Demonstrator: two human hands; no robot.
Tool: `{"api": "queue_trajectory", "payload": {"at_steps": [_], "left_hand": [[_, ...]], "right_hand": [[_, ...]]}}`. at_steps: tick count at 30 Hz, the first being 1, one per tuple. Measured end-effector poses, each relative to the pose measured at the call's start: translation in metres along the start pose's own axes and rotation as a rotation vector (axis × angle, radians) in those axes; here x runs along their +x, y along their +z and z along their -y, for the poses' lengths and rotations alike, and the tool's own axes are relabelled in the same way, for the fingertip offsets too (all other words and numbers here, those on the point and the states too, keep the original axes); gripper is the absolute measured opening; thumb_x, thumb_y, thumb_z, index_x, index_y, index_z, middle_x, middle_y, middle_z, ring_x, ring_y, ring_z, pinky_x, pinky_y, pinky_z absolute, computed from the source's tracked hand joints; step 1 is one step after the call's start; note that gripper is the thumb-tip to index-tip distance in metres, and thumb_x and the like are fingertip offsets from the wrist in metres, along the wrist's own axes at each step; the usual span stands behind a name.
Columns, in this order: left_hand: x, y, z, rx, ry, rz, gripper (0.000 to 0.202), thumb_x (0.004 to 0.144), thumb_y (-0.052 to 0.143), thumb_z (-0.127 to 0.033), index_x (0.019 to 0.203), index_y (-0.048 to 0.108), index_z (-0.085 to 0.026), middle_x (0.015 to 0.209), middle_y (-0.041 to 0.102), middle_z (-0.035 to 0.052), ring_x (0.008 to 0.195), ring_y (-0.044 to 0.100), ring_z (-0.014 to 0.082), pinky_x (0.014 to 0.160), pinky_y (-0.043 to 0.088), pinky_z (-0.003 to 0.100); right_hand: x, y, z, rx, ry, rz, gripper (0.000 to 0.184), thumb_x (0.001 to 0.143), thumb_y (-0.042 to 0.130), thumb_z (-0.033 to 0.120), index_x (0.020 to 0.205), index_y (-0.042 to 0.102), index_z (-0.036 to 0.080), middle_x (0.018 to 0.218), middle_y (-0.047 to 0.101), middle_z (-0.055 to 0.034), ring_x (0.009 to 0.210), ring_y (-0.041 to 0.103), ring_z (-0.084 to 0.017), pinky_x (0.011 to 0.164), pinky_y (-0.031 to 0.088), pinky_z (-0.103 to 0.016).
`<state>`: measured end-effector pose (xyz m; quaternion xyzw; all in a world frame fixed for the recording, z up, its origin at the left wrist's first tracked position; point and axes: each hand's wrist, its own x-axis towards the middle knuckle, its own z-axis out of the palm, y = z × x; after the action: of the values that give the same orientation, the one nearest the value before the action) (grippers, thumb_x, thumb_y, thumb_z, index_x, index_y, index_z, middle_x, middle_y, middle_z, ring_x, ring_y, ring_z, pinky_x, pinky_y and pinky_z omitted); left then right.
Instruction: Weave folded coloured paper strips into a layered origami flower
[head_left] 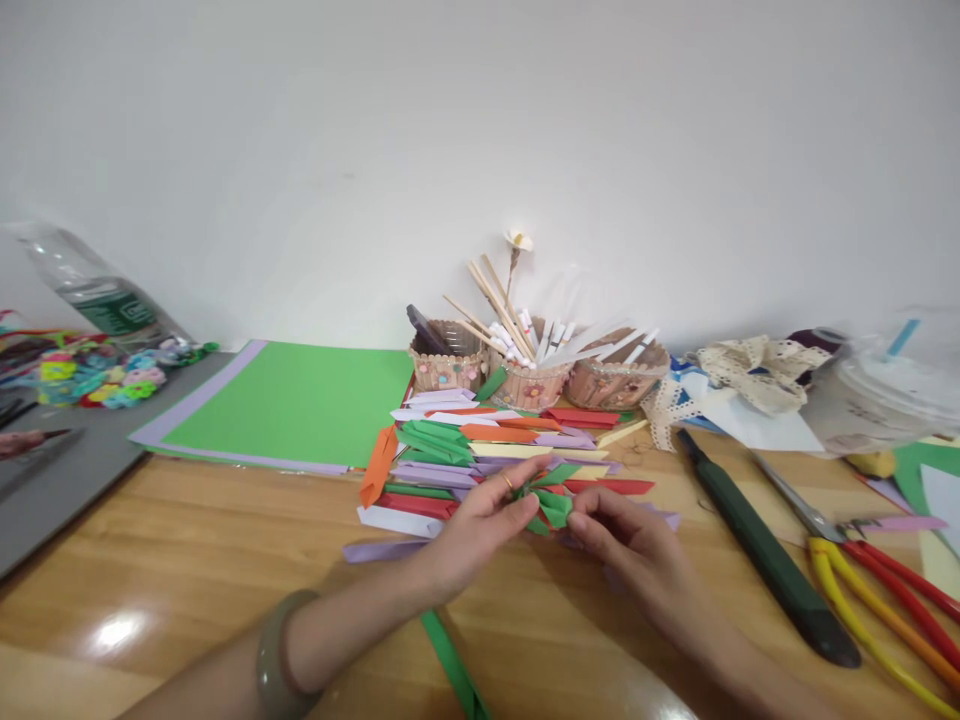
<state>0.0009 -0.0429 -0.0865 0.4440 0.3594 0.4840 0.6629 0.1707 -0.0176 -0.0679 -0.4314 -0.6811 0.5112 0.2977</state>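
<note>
Left hand (480, 520): thumb and fingers closed on the green folded paper (553, 508), gripping its left side. Right hand (637, 540): thumb and fingertips pinched together at the paper's right edge. Two-sided hold, probably so one hand steadies the piece while the other works the fold; exact crease hidden behind my fingers. Paper is up off the worktop (247, 560), in front of the pile of folded strips (435, 443), roughly mid-view; likely held there so both hands reach it easily and I can look straight down on it.

Strips in the pile lie mostly sideways, grouped loosely by colour (green, lilac, orange, red, white), presumably so each is easy to pick. One long green strip (454, 665) lies apart, near my left forearm. Green sheet (292, 400) lies flat on a lilac sheet (150, 438), off to the left, likely to leave elbow room.

Three small baskets stand behind the pile, against the wall; the middle basket (531, 385) holds sticks and white pens upright, I'd guess to save surface. Long dark green tool (772, 550) and scissors (825, 560) lie to the right, handles toward me, seemingly for a quick grab. Lace ribbon (757, 375) sits farther back, out of the way.
</note>
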Motion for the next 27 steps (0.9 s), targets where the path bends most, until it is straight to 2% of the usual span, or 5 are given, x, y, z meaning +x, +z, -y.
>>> {"api": "queue_trajectory", "payload": {"at_steps": [11,16,21,27], "left_hand": [[0.001,0.001,0.001,-0.16,-0.064,-0.028,0.043,0.078,0.058,-0.036,0.119,0.054,-0.026,0.132,0.049,0.0053,0.125,0.038,0.0284,0.103,0.027,0.043],[0.0,0.0,-0.004,-0.079,-0.039,-0.06,0.042,0.074,0.063,-0.028,0.116,0.057,-0.025,0.134,0.047,0.0033,0.128,0.034,0.0272,0.106,0.022,0.04],[0.0,0.002,-0.007,-0.203,-0.087,-0.055,0.043,0.07,0.064,-0.02,0.113,0.06,-0.024,0.133,0.048,0.0035,0.125,0.037,0.0284,0.102,0.026,0.04],[0.002,0.004,-0.009,-0.313,-0.139,-0.075,0.045,0.065,0.065,-0.015,0.109,0.063,-0.022,0.123,0.057,0.0044,0.115,0.048,0.0259,0.096,0.031,0.037]], "right_hand": [[0.0,0.0,-0.008,-0.064,0.015,0.023,0.029,0.081,0.048,0.042,0.064,0.048,0.018,0.061,0.042,0.0025,0.058,0.038,-0.012,0.052,0.029,-0.023],[0.001,0.001,-0.004,-0.075,0.019,0.037,0.026,0.08,0.05,0.039,0.065,0.049,0.018,0.061,0.043,0.0026,0.057,0.038,-0.012,0.051,0.029,-0.023],[-0.001,-0.002,-0.003,-0.16,-0.022,0.035,0.025,0.082,0.047,0.038,0.065,0.049,0.018,0.062,0.045,0.0022,0.058,0.04,-0.012,0.052,0.031,-0.023],[-0.002,-0.005,-0.003,-0.293,-0.07,0.053,0.022,0.084,0.044,0.033,0.069,0.05,0.018,0.063,0.05,0.0007,0.058,0.044,-0.013,0.052,0.033,-0.023]]}}
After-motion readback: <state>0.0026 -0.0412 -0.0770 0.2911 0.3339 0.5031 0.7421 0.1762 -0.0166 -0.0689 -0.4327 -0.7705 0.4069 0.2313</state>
